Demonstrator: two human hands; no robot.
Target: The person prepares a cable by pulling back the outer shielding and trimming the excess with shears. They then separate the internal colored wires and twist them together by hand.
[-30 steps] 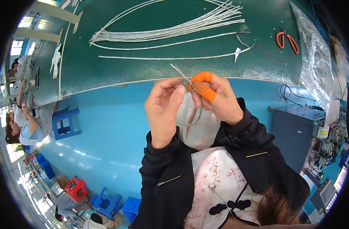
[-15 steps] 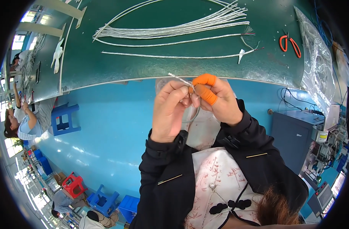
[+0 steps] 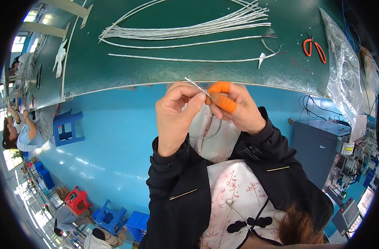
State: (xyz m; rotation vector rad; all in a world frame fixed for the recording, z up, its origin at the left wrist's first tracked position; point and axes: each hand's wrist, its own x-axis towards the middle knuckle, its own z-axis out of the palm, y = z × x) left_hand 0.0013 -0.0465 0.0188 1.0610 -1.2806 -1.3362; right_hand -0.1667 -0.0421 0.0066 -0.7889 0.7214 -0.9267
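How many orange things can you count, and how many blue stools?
Orange finger covers on the right hand: 2
Orange-handled scissors on the green table: 1
Blue stools: 4, one near the table, three low down by the floor
Total: 7

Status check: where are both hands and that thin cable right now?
Left hand and right hand both pinching the thin silver cable near its end, at the green table's edge. Orange finger cots on right hand. Nothing obstructing.
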